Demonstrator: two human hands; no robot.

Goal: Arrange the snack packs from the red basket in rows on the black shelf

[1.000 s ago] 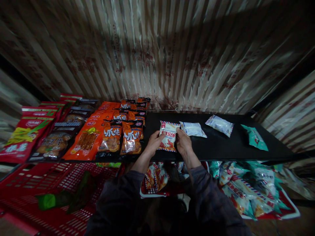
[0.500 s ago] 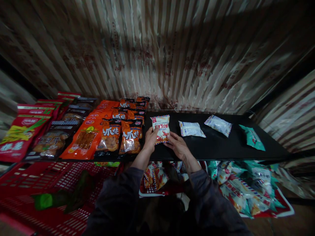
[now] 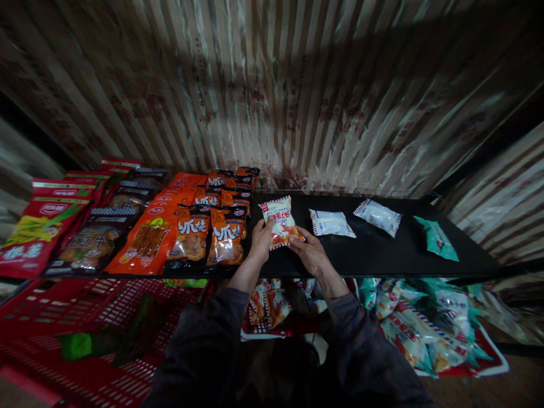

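Between my two hands, over the black shelf (image 3: 374, 249), is a small white snack bag (image 3: 281, 220) with red lettering and striped edges. My left hand (image 3: 260, 241) grips its left side, thumb on the front. At its lower right, my right hand (image 3: 311, 249) holds the edge between thumb and fingers. Just left of my left hand stand orange and black snack bags (image 3: 226, 241). To the right of my right hand, a white packet (image 3: 332, 223) lies flat, then another white packet (image 3: 377, 216) and a teal packet (image 3: 436, 238).
Larger orange bags (image 3: 148, 238), dark bags (image 3: 87, 243) and red bags (image 3: 46, 226) fill the shelf's left end. Below are a red basket (image 3: 106, 374) with green packaging, a basket of white bags (image 3: 272, 334) and one of teal and white bags (image 3: 497, 365). Striped sheeting (image 3: 272, 85) hangs behind.
The white bag has tilted slightly anticlockwise in my hands, and my right fingers have shifted a little on its lower right edge. The other packets stay put.
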